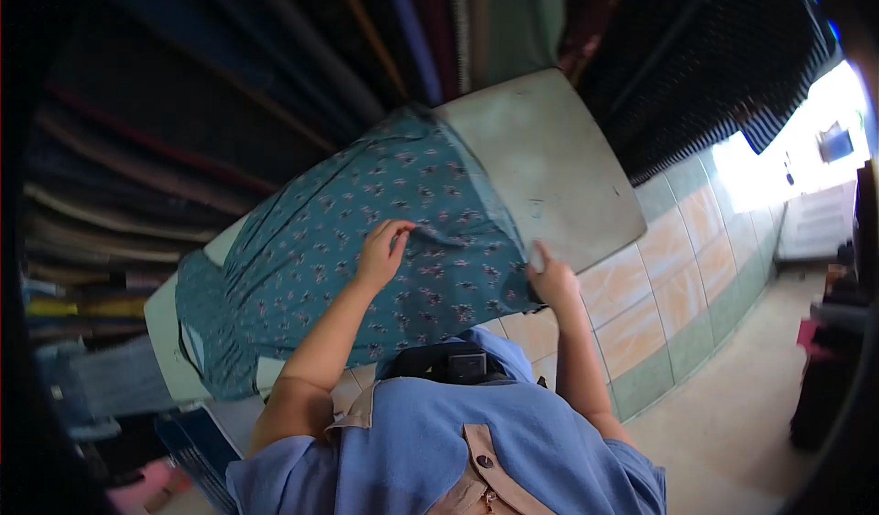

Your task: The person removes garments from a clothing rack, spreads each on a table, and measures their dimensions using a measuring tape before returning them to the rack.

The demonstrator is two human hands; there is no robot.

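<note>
Left hand (383, 251), half-curled, is rested on floral garment (348, 204) spread across white table (568, 158); pinch cannot be told. Right hand (556, 282), thumb spread, is placed at hem (499, 211) by table's near edge, presumably so garment is kept flat; grip unclear.

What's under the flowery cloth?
A pale table is under the flowery cloth. Its bare top shows past the cloth's right edge, and a bit peeks out at the left end. The cloth covers the middle, so I can't see whether anything else is there.
</note>
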